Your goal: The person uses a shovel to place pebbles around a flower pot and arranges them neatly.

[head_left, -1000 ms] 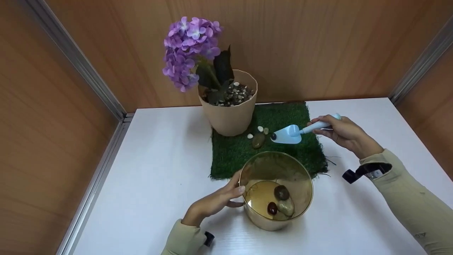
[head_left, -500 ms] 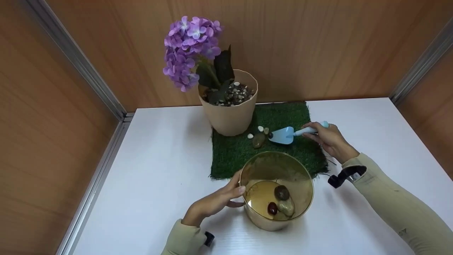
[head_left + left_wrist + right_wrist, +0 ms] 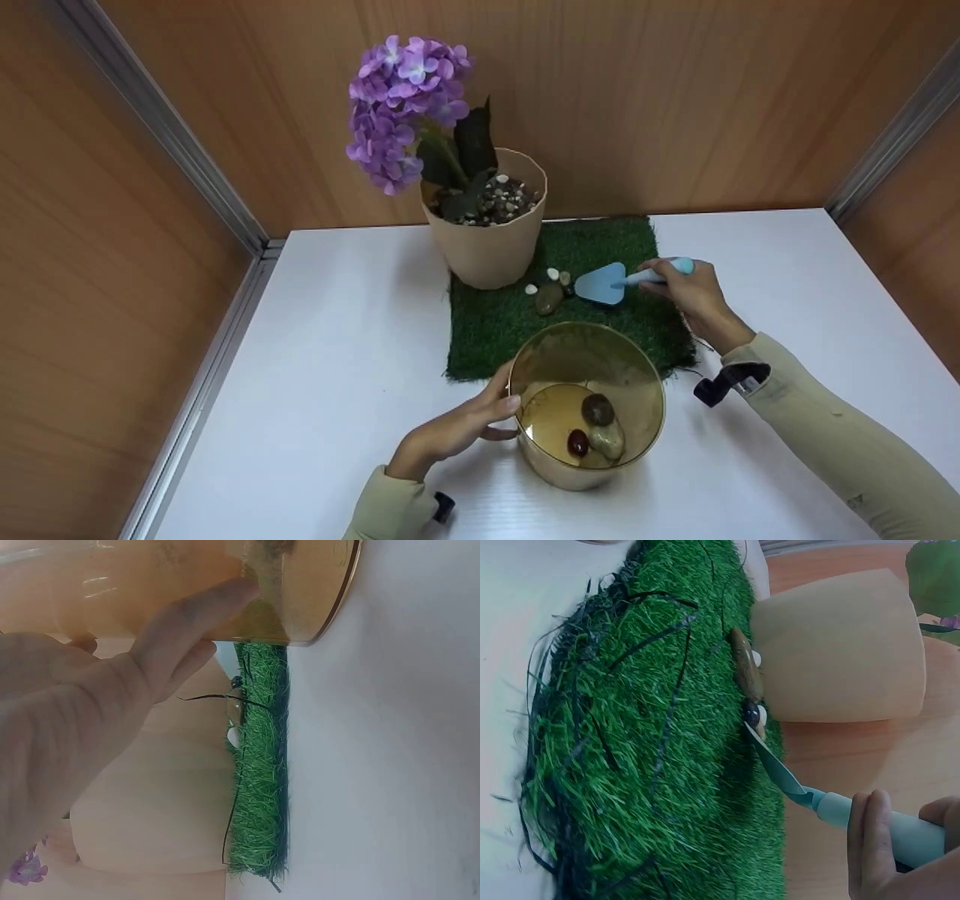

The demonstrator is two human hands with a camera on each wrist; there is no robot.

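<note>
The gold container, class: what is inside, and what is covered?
Inside the container lie a dark brown stone, a small reddish stone and a pale stone. The floor beneath them is covered.

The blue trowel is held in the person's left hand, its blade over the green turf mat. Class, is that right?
Not quite: "left" is wrong. The head view shows the blue trowel in the person's right hand, its blade over the green turf mat. The left hand holds the golden container.
</note>
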